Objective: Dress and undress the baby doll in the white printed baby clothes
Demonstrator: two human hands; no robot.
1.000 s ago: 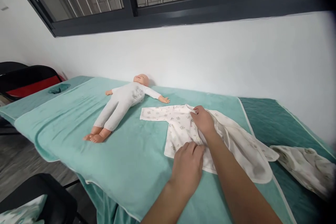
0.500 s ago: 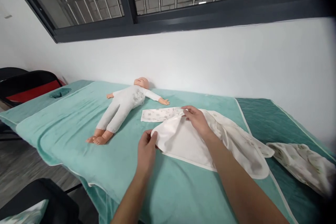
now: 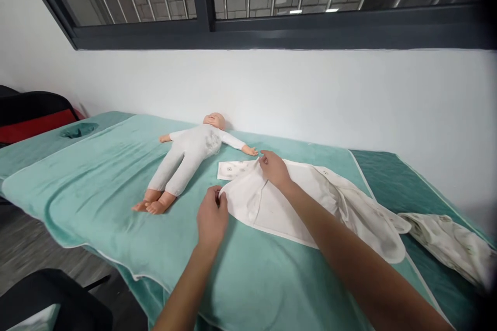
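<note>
A white baby garment [image 3: 287, 212] with a small print on its sleeve lies spread on the green cloth. My left hand [image 3: 213, 217] pinches its near left corner between thumb and fingers. Further back, my right hand [image 3: 275, 168] has its fingers closed on the garment's upper edge, close to the printed sleeve [image 3: 235, 169]. Left of the garment a baby doll [image 3: 190, 152] in a white suit lies on its back, arms spread. One doll hand rests just beyond the sleeve.
Green cloth [image 3: 116, 181] covers the bed, with a darker green section [image 3: 388, 176] at the right. A crumpled printed cloth [image 3: 450, 243] lies there. Black chairs stand at the left [image 3: 34, 108] and near left [image 3: 54, 300]. A white wall [image 3: 272, 93] and barred window [image 3: 248, 36] run behind.
The garment's left part lies flatter and further left. My right hand has moved back and left along it; my left hand has shifted slightly left. The camera view has turned a little.
</note>
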